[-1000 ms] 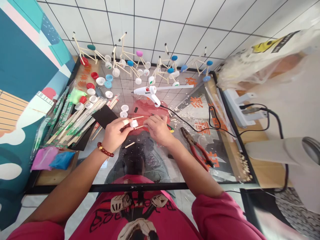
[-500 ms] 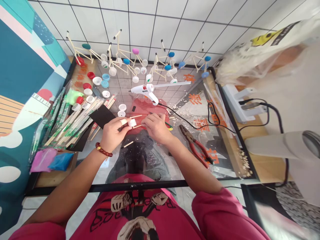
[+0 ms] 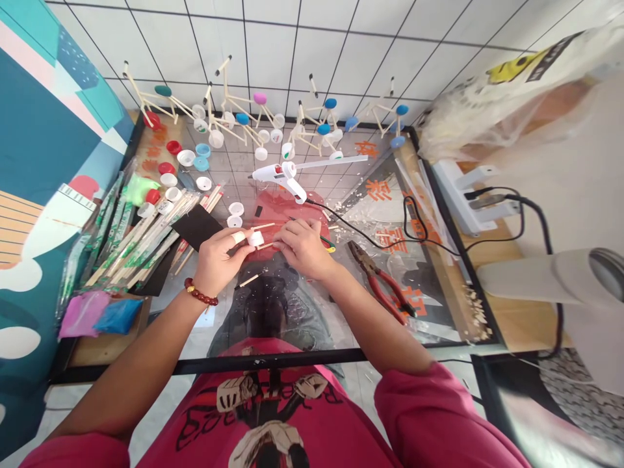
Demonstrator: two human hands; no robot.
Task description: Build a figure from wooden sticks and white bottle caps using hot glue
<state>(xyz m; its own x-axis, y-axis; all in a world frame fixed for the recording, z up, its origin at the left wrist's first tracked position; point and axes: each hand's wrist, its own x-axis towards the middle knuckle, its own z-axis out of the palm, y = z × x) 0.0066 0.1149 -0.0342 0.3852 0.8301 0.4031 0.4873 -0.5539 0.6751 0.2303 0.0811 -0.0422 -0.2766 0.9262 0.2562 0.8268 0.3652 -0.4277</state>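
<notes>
Between thumb and forefinger, my left hand (image 3: pixel 218 258) pinches a white bottle cap (image 3: pixel 255 238). One wooden stick (image 3: pixel 264 226) juts from beside the cap toward the right. A second, lower wooden stick (image 3: pixel 266 246) runs from the cap to the fingertips of my right hand (image 3: pixel 305 248), which are closed on its far end. Below the hands, a short stick with a black tip (image 3: pixel 249 281) lies on the glass tabletop (image 3: pixel 336 328). A green-and-yellow tool end (image 3: pixel 329 247) shows beside my right hand; the rest is hidden under it.
A white glue gun (image 3: pixel 280 175) lies beyond my hands, its cord running right. Red-handled pliers (image 3: pixel 383 279) rest at the right. Bundled chopsticks (image 3: pixel 151 237) and loose bottle caps (image 3: pixel 186 158) are at the left. Several stick figures (image 3: pixel 234 101) stand along the back wall.
The view has shifted slightly. Both hands keep nearly the same position, still holding the cap and the stick.
</notes>
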